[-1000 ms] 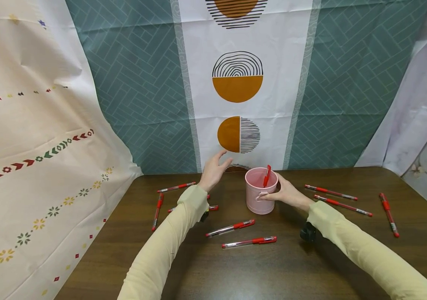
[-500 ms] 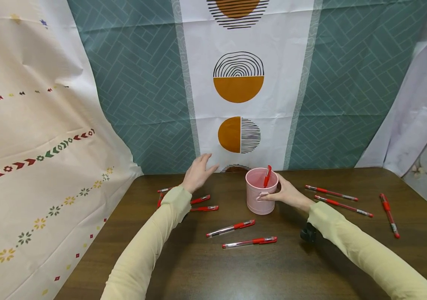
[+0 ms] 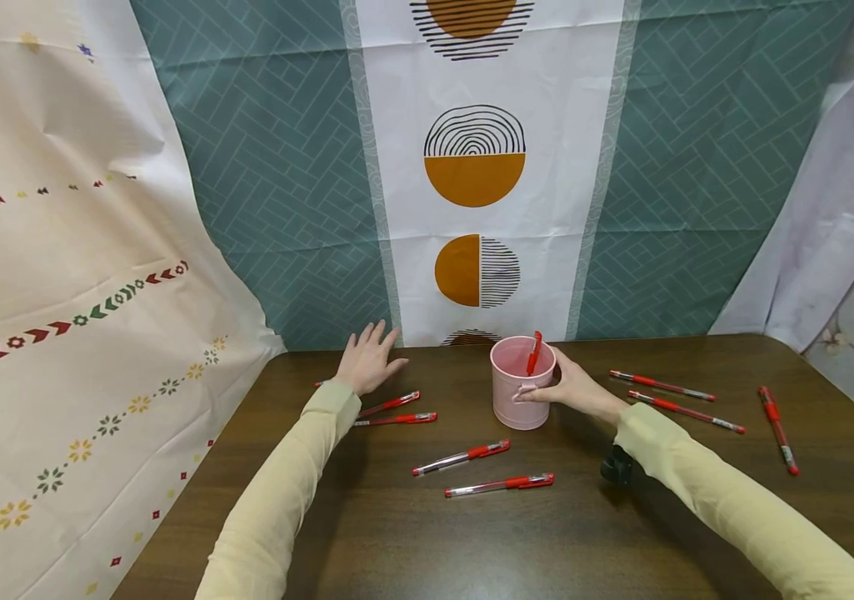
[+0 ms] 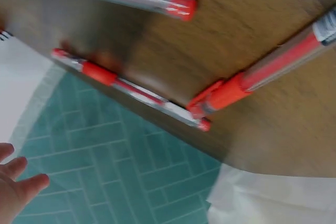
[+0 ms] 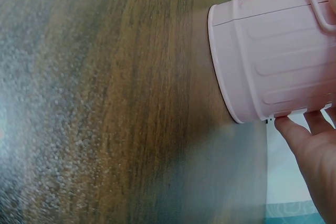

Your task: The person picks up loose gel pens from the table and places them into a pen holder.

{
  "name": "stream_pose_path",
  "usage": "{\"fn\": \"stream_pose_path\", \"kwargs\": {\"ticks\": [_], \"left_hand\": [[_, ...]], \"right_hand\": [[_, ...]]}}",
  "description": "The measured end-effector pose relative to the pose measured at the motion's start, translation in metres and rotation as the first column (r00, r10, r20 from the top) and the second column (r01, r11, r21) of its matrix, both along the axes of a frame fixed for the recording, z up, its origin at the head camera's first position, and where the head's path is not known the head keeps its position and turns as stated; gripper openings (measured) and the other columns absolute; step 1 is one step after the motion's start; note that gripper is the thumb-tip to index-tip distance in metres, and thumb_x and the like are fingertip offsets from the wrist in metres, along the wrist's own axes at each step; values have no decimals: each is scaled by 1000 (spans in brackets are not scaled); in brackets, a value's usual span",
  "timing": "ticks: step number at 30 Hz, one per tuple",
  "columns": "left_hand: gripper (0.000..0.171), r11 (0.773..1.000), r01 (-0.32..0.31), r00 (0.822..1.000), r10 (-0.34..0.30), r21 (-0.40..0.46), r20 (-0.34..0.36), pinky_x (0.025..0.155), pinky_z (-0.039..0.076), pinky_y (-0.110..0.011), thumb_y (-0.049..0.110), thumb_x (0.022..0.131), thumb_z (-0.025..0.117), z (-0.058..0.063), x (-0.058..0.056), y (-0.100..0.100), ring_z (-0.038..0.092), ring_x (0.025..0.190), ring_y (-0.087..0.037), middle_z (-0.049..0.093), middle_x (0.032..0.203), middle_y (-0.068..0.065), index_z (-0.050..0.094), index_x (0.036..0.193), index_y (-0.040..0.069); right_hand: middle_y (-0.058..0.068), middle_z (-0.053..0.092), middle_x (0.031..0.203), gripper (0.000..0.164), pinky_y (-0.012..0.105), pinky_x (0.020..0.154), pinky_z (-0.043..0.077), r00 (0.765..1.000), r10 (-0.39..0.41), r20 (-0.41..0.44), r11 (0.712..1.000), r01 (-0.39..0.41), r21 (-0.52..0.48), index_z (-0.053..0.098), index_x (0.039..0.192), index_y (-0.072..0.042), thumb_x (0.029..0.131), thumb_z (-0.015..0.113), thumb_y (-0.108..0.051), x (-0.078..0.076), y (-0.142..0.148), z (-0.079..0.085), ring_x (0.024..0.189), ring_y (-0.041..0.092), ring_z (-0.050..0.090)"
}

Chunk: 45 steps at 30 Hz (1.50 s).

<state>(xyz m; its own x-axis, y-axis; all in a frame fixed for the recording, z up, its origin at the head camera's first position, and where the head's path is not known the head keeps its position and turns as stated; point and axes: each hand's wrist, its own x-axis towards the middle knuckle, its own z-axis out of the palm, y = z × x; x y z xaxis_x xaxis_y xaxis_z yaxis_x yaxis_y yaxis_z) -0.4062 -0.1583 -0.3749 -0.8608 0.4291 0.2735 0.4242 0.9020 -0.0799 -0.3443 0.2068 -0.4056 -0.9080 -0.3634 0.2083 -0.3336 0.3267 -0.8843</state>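
Observation:
My right hand (image 3: 575, 388) grips a pink bucket (image 3: 518, 404) from its right side, thumb across the front near the handle. In the right wrist view, the fingers (image 5: 310, 129) lie against the bucket wall. One red gel pen (image 3: 534, 354) leans upright inside the bucket. At the back left, my left hand (image 3: 367, 365) hovers with fingers spread and holds nothing. Below it a pen lies mostly hidden in the head view; the left wrist view shows that pen (image 4: 131, 88) near the back edge, with another pen (image 4: 257, 74) close by.
Two red pens (image 3: 397, 419) lie right of the left hand, and two more (image 3: 499, 485) in the front middle. Three others (image 3: 687, 412) lie on the right of the brown table (image 3: 427, 550). A patterned cloth (image 3: 307, 208) hangs behind the back edge.
My left hand has moved left and down, from near the bucket to above the back-left pens, its fingers spreading. The right hand and bucket have stayed in place.

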Motion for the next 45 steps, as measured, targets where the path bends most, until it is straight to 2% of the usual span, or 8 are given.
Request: {"fn": "stream_pose_path", "kwargs": {"ticks": [1, 7, 11, 18, 24, 30, 40, 45], "left_hand": [[65, 1000, -18, 999, 18, -8, 27, 97, 19, -55, 51, 91, 43, 1, 1, -1, 21, 128, -37, 25, 142, -19, 35, 138, 8], [68, 998, -54, 996, 56, -40, 66, 94, 27, -54, 56, 86, 48, -8, -7, -5, 27, 124, -37, 32, 136, -19, 38, 135, 10], [77, 995, -92, 987, 97, -44, 126, 94, 23, -57, 64, 83, 45, -13, -11, -7, 23, 126, -38, 27, 140, -19, 33, 139, 13], [83, 987, -162, 962, 157, 5, 221, 93, 16, -63, 68, 81, 40, -25, -19, -14, 17, 127, -42, 18, 144, -20, 27, 143, 15], [81, 985, -174, 948, 163, 13, 274, 94, 14, -62, 66, 83, 40, -33, -21, -17, 15, 127, -44, 16, 144, -21, 24, 144, 15], [76, 986, -165, 928, 155, 2, 339, 97, 14, -59, 58, 88, 41, -36, -18, -17, 13, 128, -44, 14, 145, -21, 22, 144, 11], [72, 984, -176, 918, 159, 14, 364, 99, 17, -54, 49, 92, 42, -43, -31, -18, 14, 129, -39, 17, 145, -19, 21, 142, 2], [68, 982, -189, 907, 174, 1, 385, 99, 17, -53, 44, 94, 40, -48, -37, -20, 13, 130, -38, 16, 145, -19, 20, 142, 0]], "right_hand": [[11, 44, 127, 85, 51, 93, 31, 1000, -1, 1, 1000, 1, -1, 28, 137, -11, 70, 78, -26, 0, 0, 0, 114, 28, 40], [11, 43, 128, 86, 51, 93, 31, 1000, 1, 8, 1000, -1, -1, 27, 137, -11, 70, 78, -28, 0, -1, 0, 115, 29, 39], [12, 43, 128, 86, 52, 92, 31, 1000, -6, 12, 1000, 6, 5, 26, 138, -9, 71, 77, -28, 1, -1, -2, 115, 30, 38], [17, 42, 127, 84, 53, 92, 30, 999, 7, 47, 1000, -5, -26, 27, 136, -4, 71, 78, -20, 14, -4, 17, 114, 34, 38], [12, 43, 128, 84, 51, 93, 31, 999, -12, 34, 1000, 12, -3, 27, 137, -10, 71, 77, -26, 2, 1, 0, 115, 29, 38], [12, 43, 128, 85, 51, 92, 32, 1000, -2, 20, 1000, 2, 4, 27, 137, -11, 71, 77, -28, 0, 1, -6, 115, 29, 39], [10, 44, 127, 85, 50, 92, 33, 1000, -13, 20, 1000, 12, 5, 28, 136, -12, 70, 78, -28, -2, 0, -2, 114, 28, 40], [17, 42, 128, 85, 53, 92, 31, 999, -2, 32, 1000, 2, 6, 26, 137, -6, 71, 78, -23, 8, -4, 11, 115, 32, 38]]}}
